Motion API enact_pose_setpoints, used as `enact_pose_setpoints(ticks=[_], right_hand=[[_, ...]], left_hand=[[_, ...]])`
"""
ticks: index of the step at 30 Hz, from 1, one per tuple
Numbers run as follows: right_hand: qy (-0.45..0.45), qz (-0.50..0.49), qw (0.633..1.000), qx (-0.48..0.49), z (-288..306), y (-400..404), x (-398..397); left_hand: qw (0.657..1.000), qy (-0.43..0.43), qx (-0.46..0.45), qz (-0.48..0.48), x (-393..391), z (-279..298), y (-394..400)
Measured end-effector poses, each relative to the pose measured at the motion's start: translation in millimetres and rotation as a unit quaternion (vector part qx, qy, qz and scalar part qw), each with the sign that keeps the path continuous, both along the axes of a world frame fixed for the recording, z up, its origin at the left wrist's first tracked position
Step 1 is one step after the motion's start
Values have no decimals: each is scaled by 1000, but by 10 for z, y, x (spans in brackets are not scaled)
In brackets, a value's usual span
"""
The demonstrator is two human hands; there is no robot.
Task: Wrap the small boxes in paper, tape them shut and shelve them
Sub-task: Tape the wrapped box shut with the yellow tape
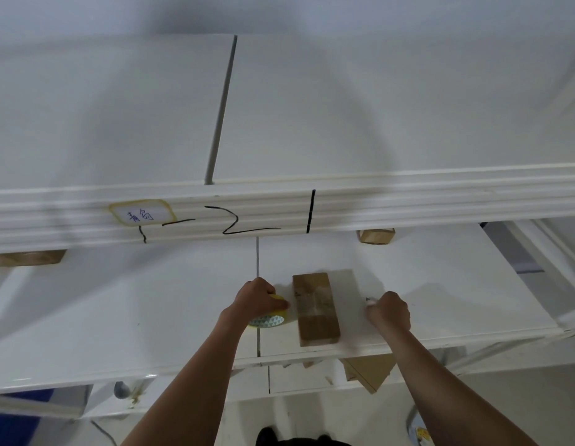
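Observation:
A small box wrapped in brown paper [315,309] lies on the white middle shelf [151,310] near its front edge, with a glossy band of tape across its middle. My left hand [257,299] grips a yellow tape roll [271,318] just left of the box. Just right of the box, my right hand [389,310] is curled into a fist; a small pale object [371,300] sticks out of the fist, and I cannot tell what it is. Neither hand touches the box.
The upper shelf's front rail [279,210] carries a label and black marker strokes. Behind it sit a wrapped box at the back right [376,235] and one at the far left [25,257]. Brown paper pieces [366,371] lie on the level below. A shelf post [553,268] stands right.

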State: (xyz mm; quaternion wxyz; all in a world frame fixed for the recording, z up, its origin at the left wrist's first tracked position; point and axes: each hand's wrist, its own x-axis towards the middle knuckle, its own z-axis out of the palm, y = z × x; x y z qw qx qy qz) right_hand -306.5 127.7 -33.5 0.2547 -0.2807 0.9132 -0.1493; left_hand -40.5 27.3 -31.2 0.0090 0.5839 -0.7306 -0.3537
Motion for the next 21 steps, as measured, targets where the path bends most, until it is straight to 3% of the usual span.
enact_pose_setpoints(ticks=[3, 6, 10, 15, 21], right_hand=[[21, -11, 999, -24, 95, -98, 81], [36, 23, 987, -153, 259, -208, 320], [-32, 111, 943, -311, 365, -273, 794], [-64, 207, 928, -304, 148, -240, 1151], [-73, 273, 924, -258, -4, -228, 1049]], left_hand=[[1000, -1, 1, 1, 3, -5, 1], [1000, -2, 3, 2, 6, -1, 0], [1000, 1, 10, 7, 11, -8, 3], [1000, 1, 14, 12, 14, 10, 3], [1000, 8, 17, 15, 50, -20, -9]])
